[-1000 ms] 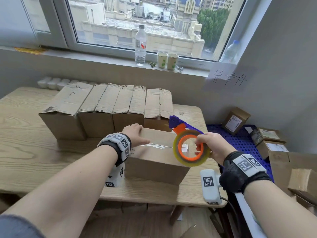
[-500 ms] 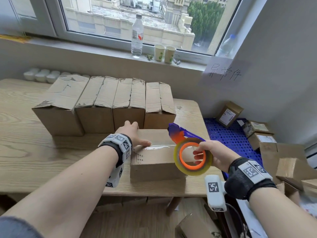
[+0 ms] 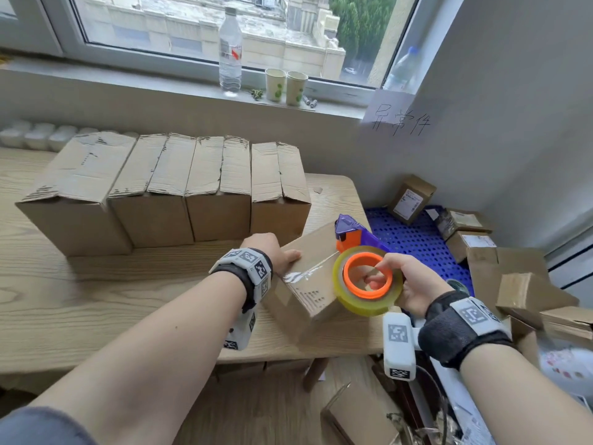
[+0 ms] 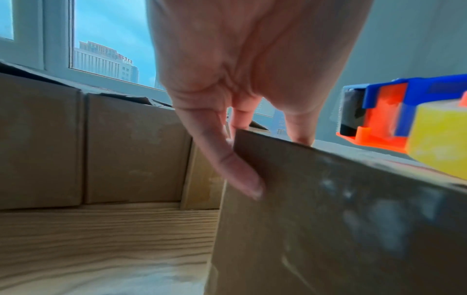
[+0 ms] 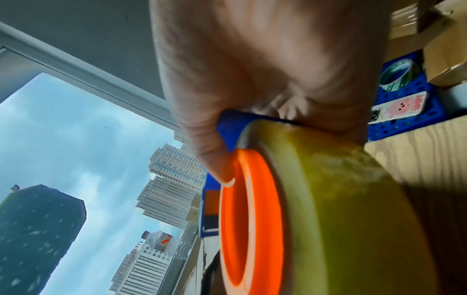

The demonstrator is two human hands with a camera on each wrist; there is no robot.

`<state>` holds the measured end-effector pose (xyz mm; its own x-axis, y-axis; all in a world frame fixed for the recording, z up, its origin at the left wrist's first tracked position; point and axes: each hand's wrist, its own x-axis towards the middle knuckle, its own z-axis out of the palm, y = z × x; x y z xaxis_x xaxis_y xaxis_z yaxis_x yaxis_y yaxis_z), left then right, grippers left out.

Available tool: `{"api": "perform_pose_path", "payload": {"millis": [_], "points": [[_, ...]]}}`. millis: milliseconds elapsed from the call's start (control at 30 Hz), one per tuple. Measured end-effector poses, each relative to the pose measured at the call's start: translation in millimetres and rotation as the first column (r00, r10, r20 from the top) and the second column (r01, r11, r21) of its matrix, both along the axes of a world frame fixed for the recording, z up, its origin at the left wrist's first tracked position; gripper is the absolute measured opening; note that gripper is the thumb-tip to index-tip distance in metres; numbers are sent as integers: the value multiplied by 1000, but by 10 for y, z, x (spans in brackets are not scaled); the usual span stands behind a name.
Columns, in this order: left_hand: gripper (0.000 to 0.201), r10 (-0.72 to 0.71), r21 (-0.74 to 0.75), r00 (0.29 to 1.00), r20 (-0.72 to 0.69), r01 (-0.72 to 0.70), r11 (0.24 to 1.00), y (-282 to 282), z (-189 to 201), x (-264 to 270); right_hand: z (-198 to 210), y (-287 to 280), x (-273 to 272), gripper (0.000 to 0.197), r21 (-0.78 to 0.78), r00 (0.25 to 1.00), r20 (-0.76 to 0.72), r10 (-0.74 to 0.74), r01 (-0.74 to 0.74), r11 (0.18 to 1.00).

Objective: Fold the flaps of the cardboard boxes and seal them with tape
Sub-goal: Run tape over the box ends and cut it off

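Cardboard box (image 3: 316,284) at tabletop (image 3: 96,293) front edge: flaps down, tape strip across top. Left hand (image 3: 272,252) grips its corner, right hand (image 3: 414,281) wraps tape dispenser (image 3: 365,277). Four back-row boxes (image 3: 167,187) look untaped, prob. still to do.

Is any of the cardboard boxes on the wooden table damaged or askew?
Yes. The four brown cardboard boxes in the back row have torn, ragged flap edges. The taped front box sits turned at an angle to them.

Box (image 3: 316,277) before box row (image 3: 167,191)
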<state>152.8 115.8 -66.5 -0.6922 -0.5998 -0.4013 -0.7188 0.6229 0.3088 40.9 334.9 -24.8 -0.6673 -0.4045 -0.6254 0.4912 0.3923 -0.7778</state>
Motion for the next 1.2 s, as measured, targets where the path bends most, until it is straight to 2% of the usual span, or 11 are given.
{"api": "perform_pose_path", "payload": {"millis": [100,300,400,600,733,800,867,900,1000,1100,1200], "points": [[61,-52,55,998,32,50,997,86,20,-164,52,4,-163,6,-18,998,-43,-43,42,999],[49,-111,118,993,29,106,987,289,68,-480,164,-15,-586,16,-47,998,-11,58,-59,997],[42,-67,255,997,23,59,965,381,77,-647,130,-87,-835,13,-42,997,-25,68,-69,997],[41,32,315,999,-5,-29,949,390,104,-810,109,-245,-1176,3,52,983,-108,151,-146,988],[53,158,77,981,-115,-150,986,228,147,-822,248,-271,-1248,6,70,946,-233,223,-213,975],[49,242,115,935,-260,-218,969,137,201,-840,360,-273,-1255,19,91,891,-336,306,-293,952],[43,370,321,845,-386,-253,913,103,308,-862,472,-261,-1222,32,116,829,-435,351,-335,935],[41,453,451,788,-417,-254,856,111,381,-870,521,-249,-1194,37,144,788,-484,381,-358,923],[42,648,743,668,-365,-211,635,198,618,-832,623,-233,-1075,47,196,691,-566,450,-417,888],[39,680,828,673,-291,-179,531,269,717,-719,688,-216,-946,48,201,651,-598,467,-442,874],[26,699,883,661,-274,-115,455,300,726,-630,724,-183,-831,49,221,610,-623,489,-463,858]]}}
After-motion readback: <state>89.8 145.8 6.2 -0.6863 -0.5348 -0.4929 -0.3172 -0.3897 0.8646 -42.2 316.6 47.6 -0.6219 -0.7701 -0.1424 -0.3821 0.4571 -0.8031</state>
